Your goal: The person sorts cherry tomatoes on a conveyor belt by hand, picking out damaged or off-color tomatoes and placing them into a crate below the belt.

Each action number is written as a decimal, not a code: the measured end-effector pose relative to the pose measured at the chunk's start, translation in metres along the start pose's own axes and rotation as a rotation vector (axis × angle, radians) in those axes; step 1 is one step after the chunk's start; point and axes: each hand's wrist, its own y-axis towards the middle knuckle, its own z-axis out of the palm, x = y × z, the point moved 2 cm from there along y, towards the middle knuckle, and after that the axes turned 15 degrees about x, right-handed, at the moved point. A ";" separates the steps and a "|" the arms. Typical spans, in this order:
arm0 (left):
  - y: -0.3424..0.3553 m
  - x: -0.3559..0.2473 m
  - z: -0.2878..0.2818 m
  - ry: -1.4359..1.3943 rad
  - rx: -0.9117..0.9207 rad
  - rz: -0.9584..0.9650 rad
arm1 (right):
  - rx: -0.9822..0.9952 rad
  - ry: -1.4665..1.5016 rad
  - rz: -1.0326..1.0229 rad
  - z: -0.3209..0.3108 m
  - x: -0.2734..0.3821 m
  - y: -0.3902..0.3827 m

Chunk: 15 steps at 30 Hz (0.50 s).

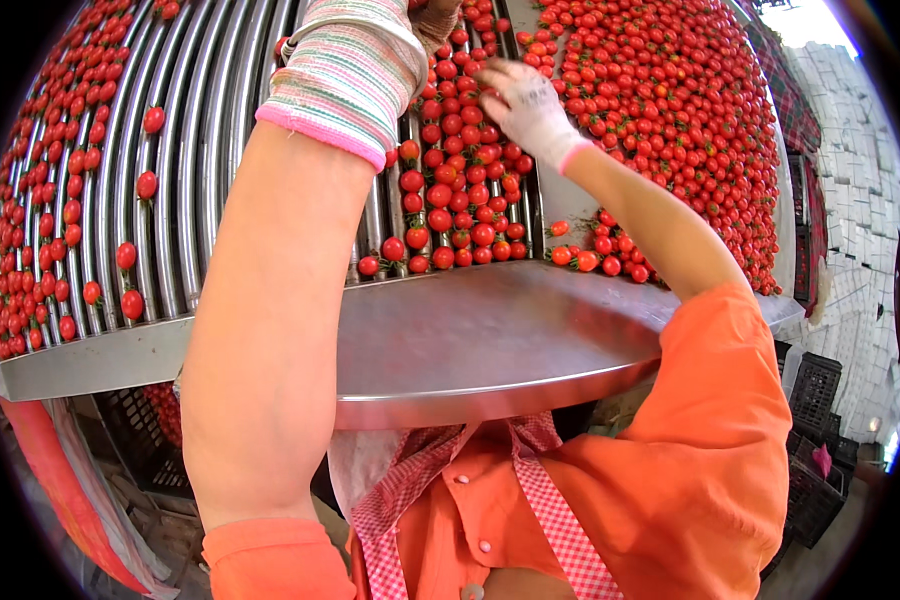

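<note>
My right hand (pixel 530 105), in a white glove with a pink edge, reaches over the cherry tomatoes (pixel 463 160) bunched on the rollers. Its fingers are stretched and a little apart at the right side of that bunch, with nothing visible in them. At the top of the view is my left hand (pixel 410 22), in a glove with a striped knitted cuff, over the rollers just left of the same bunch. The picture's upper edge and the cuff hide most of its fingers. A large heap of red cherry tomatoes (pixel 660 120) lies on the right.
Metal rollers (pixel 195 130) run across the left, with scattered tomatoes and a dense band of tomatoes (pixel 45 230) at the far left. A steel ledge (pixel 490 330) lies between me and the rollers. Black crates (pixel 815 385) stand at the lower right, another crate (pixel 135 430) lower left.
</note>
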 end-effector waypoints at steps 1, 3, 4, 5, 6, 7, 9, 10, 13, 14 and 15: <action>0.002 0.001 -0.002 -0.002 0.008 0.009 | 0.063 0.099 -0.114 -0.016 0.016 -0.012; 0.004 0.006 0.006 0.001 -0.032 0.005 | 0.150 -0.124 -0.522 -0.014 0.033 -0.052; 0.004 0.005 0.003 0.016 -0.074 0.013 | 0.396 -0.139 -0.426 -0.012 0.052 -0.059; 0.004 0.004 0.001 0.026 -0.109 0.018 | 0.644 -0.158 -0.317 -0.011 0.067 -0.067; 0.003 0.006 0.004 0.030 -0.065 0.015 | 0.625 -0.111 -0.241 -0.004 0.068 -0.078; 0.003 0.007 0.006 0.038 -0.060 0.012 | 0.581 -0.141 -0.279 0.001 0.065 -0.082; 0.004 0.010 0.009 0.054 -0.056 0.008 | 0.490 -0.198 -0.362 0.003 0.059 -0.082; 0.004 0.011 0.009 0.045 -0.060 0.004 | 0.427 -0.201 -0.416 0.001 0.057 -0.081; 0.005 0.011 0.008 0.044 -0.079 0.000 | 0.538 -0.207 -0.414 -0.003 0.060 -0.067; 0.007 0.012 0.005 0.009 -0.042 0.001 | 0.515 -0.140 -0.409 -0.004 0.061 -0.064; 0.009 0.012 0.002 0.002 -0.010 0.010 | 0.505 0.064 -0.320 -0.010 0.063 -0.060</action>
